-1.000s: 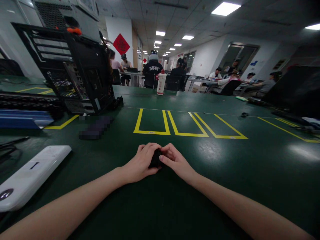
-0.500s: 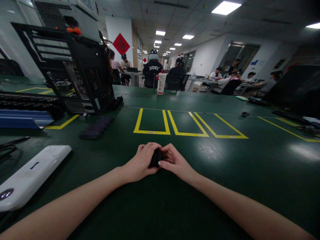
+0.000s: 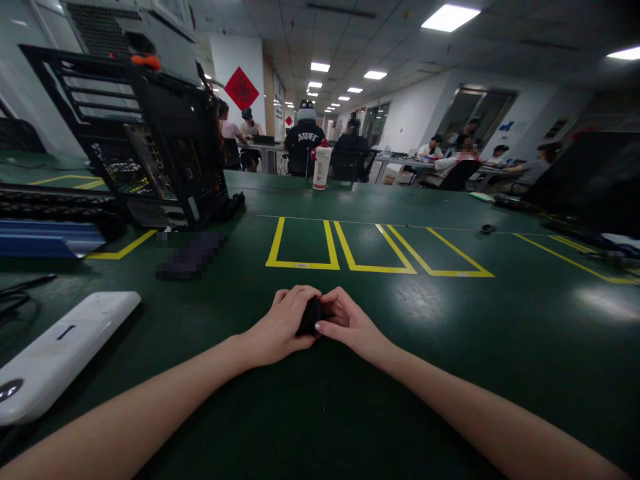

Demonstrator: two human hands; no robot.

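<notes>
A small black object is held low over or on the green table, in the middle of the head view. My left hand wraps over its left side, thumb below and fingers on top. From the right, my right hand grips its edge between thumb and bent fingers. Much of the object is hidden by the fingers, so its kind does not show. Beyond both hands lie yellow tape outlines on the table.
An open black computer case stands at the back left, near a blue metal-like piece. A long white device lies left of my forearm. A white cup stands at the far edge. A small black ring-like piece lies right.
Both hands keep the same hold on the black object. The whole view has shifted very slightly.
</notes>
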